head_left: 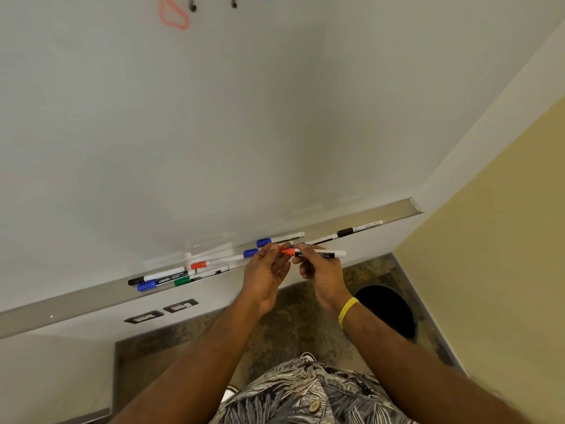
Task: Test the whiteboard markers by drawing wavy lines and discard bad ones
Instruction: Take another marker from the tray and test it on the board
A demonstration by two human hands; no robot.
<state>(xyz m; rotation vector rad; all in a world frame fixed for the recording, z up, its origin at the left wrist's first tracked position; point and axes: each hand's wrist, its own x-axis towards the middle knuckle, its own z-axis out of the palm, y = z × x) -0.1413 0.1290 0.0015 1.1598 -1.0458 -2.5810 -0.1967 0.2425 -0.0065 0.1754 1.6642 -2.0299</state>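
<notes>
Gripping a white-barrelled whiteboard marker [334, 254] by its black-labelled middle, the right hand [318, 272] held it level, its fingers curled round the barrel. The left hand [264, 270] met it from the other side, fingertips pinching the small red cap [276, 246] at the marker's red end. The step looked like the cap change that brackets each test. Whether the cap was coming off or going on could not be told, because the fingers hid the join.

If it was coming off, the next move called for a straight pull apart and a lift of the tip to the white whiteboard [214, 133] for a wavy line. If it was going on, it called for a firm push home and then a choice of where the marker went. A faint red looping line [174, 13] near the board's top edge suggested red ink had already been tried, though which marker drew it could not be said.

The marker lay between both hands, just in front of the long grey metal tray [61, 304] under the board and clear of it. Other markers rested in the tray: a blue-capped one [279, 240] just behind the hands, a black-capped one [359, 228] to the right, and a red-capped one [214, 263] to the left. Farther left was a cluster of black, blue and green ones [162, 280]. A round black bin [388, 310] stood on the floor below the right wrist, near enough to take a reject.
</notes>
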